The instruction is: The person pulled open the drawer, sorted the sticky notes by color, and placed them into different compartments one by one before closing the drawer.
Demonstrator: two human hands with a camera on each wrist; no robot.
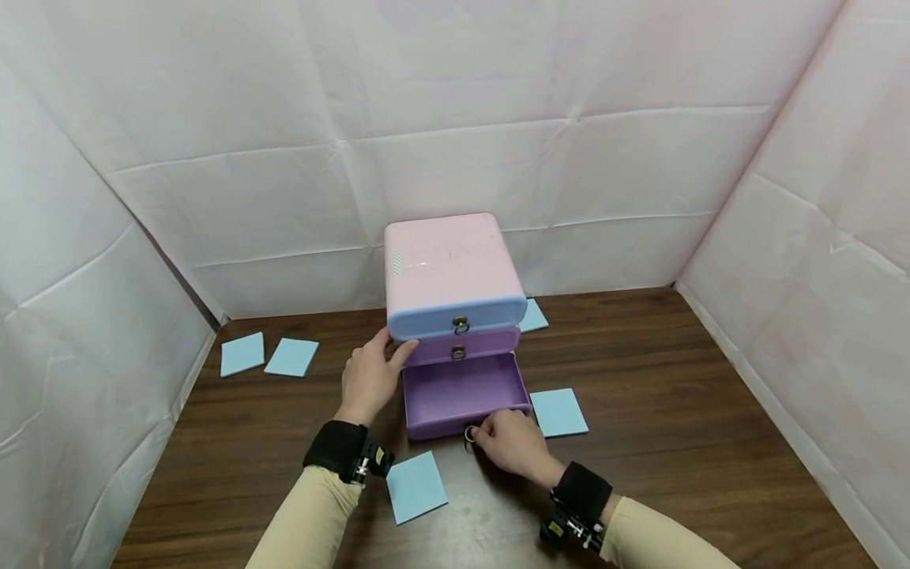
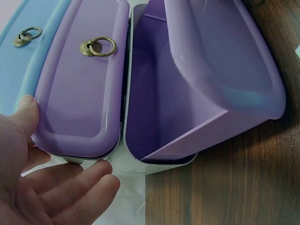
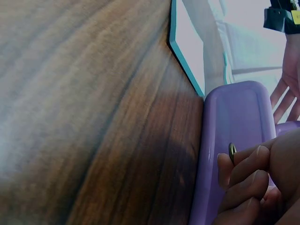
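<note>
Bottom drawer pulled out | R hand pinches ring pull | L hand flat on cabinet side

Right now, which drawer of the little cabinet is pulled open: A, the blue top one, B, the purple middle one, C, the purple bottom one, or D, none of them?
C: the bottom purple drawer juts out toward the person with its inside showing, the right hand pinching its brass ring pull, while the blue top drawer and purple middle drawer sit flush and the left hand rests on the cabinet's side.
</note>
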